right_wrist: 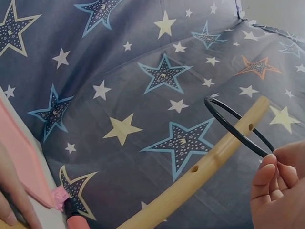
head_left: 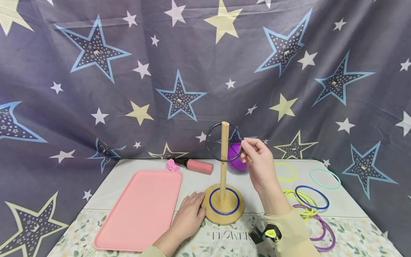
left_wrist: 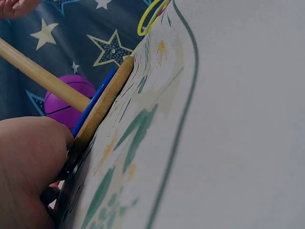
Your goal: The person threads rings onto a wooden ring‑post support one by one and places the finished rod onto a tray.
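Observation:
A thin black ring (head_left: 208, 146) is pinched at its right side between the thumb and fingers of my right hand (head_left: 260, 162). It encircles the upper part of an upright wooden post (right_wrist: 205, 167), tilted, its near side crossing in front of the wood. The post stands on a round wooden base (head_left: 224, 218), where a blue ring (head_left: 210, 204) lies flat around its foot. My left hand (head_left: 189, 216) rests low beside the base, fingers fairly straight and touching its left edge. In the left wrist view, part of the left hand (left_wrist: 33, 167) shows against the base (left_wrist: 107, 98).
Left of the post lies a pink tray (head_left: 138, 214). Behind are a pink-handled pump (head_left: 199, 166), a pink crumpled piece (head_left: 172, 165) and a purple ball (head_left: 237, 162). Several loose rings lie at right, including a blue one (head_left: 328, 203) and a mint one (head_left: 325, 170).

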Tool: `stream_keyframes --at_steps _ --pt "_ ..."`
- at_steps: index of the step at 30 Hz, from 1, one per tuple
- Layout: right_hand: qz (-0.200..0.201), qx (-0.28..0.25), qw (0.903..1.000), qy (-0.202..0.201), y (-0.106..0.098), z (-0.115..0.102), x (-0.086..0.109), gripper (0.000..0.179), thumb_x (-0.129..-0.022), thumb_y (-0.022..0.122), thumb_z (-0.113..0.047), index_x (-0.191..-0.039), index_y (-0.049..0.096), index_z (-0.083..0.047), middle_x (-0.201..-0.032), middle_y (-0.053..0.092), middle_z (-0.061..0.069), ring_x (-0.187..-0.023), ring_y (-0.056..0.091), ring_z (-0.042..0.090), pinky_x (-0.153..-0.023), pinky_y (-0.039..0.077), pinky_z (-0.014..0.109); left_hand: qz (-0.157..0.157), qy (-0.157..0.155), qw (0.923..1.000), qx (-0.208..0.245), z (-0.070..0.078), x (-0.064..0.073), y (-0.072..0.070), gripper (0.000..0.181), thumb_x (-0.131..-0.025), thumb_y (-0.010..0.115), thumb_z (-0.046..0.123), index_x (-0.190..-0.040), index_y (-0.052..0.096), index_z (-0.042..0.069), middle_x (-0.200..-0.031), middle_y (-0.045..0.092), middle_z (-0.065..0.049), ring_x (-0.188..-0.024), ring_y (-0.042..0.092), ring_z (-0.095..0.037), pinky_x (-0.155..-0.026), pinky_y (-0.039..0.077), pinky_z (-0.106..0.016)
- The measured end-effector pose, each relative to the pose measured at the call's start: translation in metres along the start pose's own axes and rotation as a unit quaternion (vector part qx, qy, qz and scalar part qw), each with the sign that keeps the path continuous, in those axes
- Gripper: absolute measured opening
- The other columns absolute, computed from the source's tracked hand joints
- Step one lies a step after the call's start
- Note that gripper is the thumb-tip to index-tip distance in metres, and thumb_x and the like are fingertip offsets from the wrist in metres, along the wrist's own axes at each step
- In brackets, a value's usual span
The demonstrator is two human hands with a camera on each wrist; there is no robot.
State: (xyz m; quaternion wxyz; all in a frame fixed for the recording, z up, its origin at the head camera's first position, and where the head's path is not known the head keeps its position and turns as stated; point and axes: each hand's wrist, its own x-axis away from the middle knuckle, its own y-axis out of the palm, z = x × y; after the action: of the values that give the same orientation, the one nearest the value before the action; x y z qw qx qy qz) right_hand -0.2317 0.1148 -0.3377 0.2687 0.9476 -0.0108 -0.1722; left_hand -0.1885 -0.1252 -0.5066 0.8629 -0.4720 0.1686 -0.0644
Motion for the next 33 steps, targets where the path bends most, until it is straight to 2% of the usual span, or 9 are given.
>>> stream_keyframes --at_steps 7,14,25,33 --pt "0.005 0.022 0.9994 0.028 -0.007 0.01 0.002 0.014 -0.109 0.065 0.003 -0.107 0.071 -0.009 -0.084 0.064 0.001 -0.067 0.059 0.01 -0.061 0.051 0.017 -0.008 -0.003 1.0 0.002 -0.001 0.0 0.001 0.051 -0.113 0.059 0.019 -0.158 0.054 -0.005 -0.161 0.056 -0.021 -0.157 0.043 -0.043 -0.132 0.025 -0.064" --pt "-0.005 0.065 0.9965 0.052 -0.017 0.02 0.003 0.007 -0.108 0.066 0.001 -0.11 0.069 -0.004 -0.084 0.062 0.001 -0.068 0.059 0.01 -0.063 0.051 0.018 -0.002 -0.004 1.0 -0.003 -0.002 0.0 0.002 0.051 -0.114 0.058 0.019 -0.158 0.054 -0.005 -0.161 0.056 -0.02 -0.157 0.044 -0.042 -0.132 0.025 -0.063" --pt "-0.015 0.134 0.9873 0.085 -0.034 0.032 0.01 0.007 -0.108 0.069 -0.003 -0.114 0.067 0.001 -0.085 0.062 0.003 -0.069 0.06 0.012 -0.064 0.051 0.02 0.002 -0.001 1.0 -0.005 -0.002 0.0 0.001 0.051 -0.113 0.058 0.02 -0.157 0.055 -0.005 -0.161 0.057 -0.021 -0.156 0.044 -0.043 -0.132 0.025 -0.063" --pt "-0.017 0.162 0.9811 0.105 -0.047 0.043 0.012 0.006 -0.108 0.069 -0.003 -0.112 0.067 0.002 -0.085 0.063 0.003 -0.07 0.059 0.012 -0.065 0.051 0.02 0.012 0.005 0.9999 -0.006 0.0 0.0 0.0 0.049 -0.113 0.06 0.018 -0.155 0.057 -0.007 -0.159 0.058 -0.022 -0.155 0.046 -0.044 -0.131 0.026 -0.064"
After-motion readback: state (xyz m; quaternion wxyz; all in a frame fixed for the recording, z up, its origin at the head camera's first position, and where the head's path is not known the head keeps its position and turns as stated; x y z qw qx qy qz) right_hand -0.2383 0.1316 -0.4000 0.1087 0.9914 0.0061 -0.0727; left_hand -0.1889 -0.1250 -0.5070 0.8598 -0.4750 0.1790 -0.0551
